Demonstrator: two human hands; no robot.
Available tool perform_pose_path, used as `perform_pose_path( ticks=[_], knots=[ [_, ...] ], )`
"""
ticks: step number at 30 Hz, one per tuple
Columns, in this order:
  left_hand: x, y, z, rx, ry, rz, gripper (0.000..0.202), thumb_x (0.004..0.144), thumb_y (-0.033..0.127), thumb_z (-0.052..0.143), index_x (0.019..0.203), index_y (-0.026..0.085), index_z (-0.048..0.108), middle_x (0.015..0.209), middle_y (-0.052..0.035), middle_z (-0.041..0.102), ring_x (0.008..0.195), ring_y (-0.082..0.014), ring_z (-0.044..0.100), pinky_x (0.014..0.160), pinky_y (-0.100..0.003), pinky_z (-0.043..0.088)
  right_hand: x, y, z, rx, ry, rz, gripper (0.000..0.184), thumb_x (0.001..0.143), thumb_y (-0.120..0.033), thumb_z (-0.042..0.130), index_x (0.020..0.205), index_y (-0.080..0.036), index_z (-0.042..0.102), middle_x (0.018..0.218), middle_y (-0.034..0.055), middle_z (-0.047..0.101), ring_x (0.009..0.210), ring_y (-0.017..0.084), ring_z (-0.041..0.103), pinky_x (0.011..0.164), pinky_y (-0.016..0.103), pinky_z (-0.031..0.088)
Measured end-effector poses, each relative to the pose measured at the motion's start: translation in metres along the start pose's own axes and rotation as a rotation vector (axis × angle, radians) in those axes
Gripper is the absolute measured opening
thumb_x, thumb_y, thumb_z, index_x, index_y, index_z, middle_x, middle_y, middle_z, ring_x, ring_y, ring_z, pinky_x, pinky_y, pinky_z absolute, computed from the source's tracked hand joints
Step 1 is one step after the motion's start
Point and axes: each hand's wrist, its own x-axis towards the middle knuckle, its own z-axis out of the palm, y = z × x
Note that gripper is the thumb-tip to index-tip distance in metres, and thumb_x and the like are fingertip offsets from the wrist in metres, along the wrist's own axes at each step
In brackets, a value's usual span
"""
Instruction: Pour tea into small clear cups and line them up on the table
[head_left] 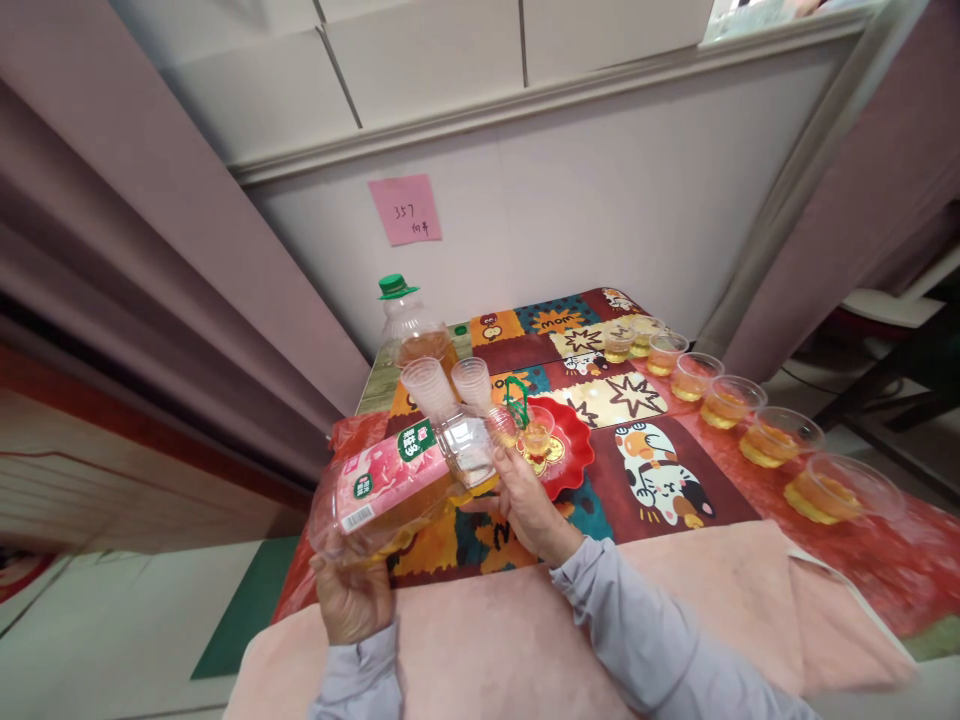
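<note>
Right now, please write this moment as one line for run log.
left hand: under bottle; right hand: at its neck; bottle: tilted toward cup on red dish; cup row: right side, part filled

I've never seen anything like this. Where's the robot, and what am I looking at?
There's no machine here, just a person's two bare hands. The single picture comes from a camera worn on their head, looking forward and down.

Both hands support a large tilted bottle with a pink label: the left hand at its base, the right hand near its neck. The neck points toward a small cup on a red scalloped plate.

Around them are a patterned mat, a pink cloth, two stacks of clear cups, another bottle with a green cap, and, along the right, a row of cups holding yellowish liquid.
</note>
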Motion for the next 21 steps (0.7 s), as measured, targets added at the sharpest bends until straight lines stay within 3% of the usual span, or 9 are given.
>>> perform_pose_path(
  ticks=[7, 11, 16, 21],
  knots=[
    [0.003, -0.004, -0.004, 0.001, 0.07, 0.019, 0.053, 0.079, 0.072, 0.074, 0.108, 0.028, 0.079, 0.131, -0.0028, 0.076, 0.135, -0.0301, 0.061, 0.1, -0.042, 0.062, 0.001, 0.002, -0.001, -0.008, 0.001, -0.014, 0.062, 0.091, -0.065, 0.071, 0.14, -0.03, 0.057, 0.141, 0.0069, 0.067, 0.118, 0.028, 0.071, 0.07, 0.035, 0.07],
    [0.003, -0.006, -0.005, 0.011, 0.054, 0.032, 0.05, 0.081, 0.071, 0.074, 0.109, 0.03, 0.079, 0.131, -0.0012, 0.076, 0.137, -0.03, 0.06, 0.105, -0.044, 0.059, 0.001, 0.003, -0.002, -0.011, 0.006, -0.014, 0.06, 0.091, -0.065, 0.071, 0.139, -0.03, 0.058, 0.135, 0.0067, 0.07, 0.12, 0.028, 0.07, 0.076, 0.04, 0.071],
    [-0.001, 0.0, 0.002, 0.062, -0.015, -0.037, 0.065, 0.087, 0.075, 0.063, 0.134, 0.031, 0.071, 0.146, -0.005, 0.068, 0.142, -0.0325, 0.056, 0.109, -0.049, 0.056, 0.003, 0.005, -0.003, -0.001, -0.016, -0.024, 0.058, 0.092, -0.064, 0.071, 0.137, -0.03, 0.058, 0.136, 0.0066, 0.069, 0.113, 0.026, 0.074, 0.075, 0.039, 0.071],
    [-0.005, 0.004, 0.012, 0.075, -0.121, -0.011, 0.088, 0.084, 0.085, 0.056, 0.149, 0.026, 0.061, 0.157, -0.0131, 0.058, 0.147, -0.0391, 0.051, 0.112, -0.054, 0.053, 0.002, 0.001, -0.004, -0.044, -0.013, -0.044, 0.072, 0.091, -0.062, 0.074, 0.151, -0.034, 0.049, 0.14, 0.0064, 0.066, 0.101, 0.022, 0.077, 0.069, 0.035, 0.071]
  ],
)
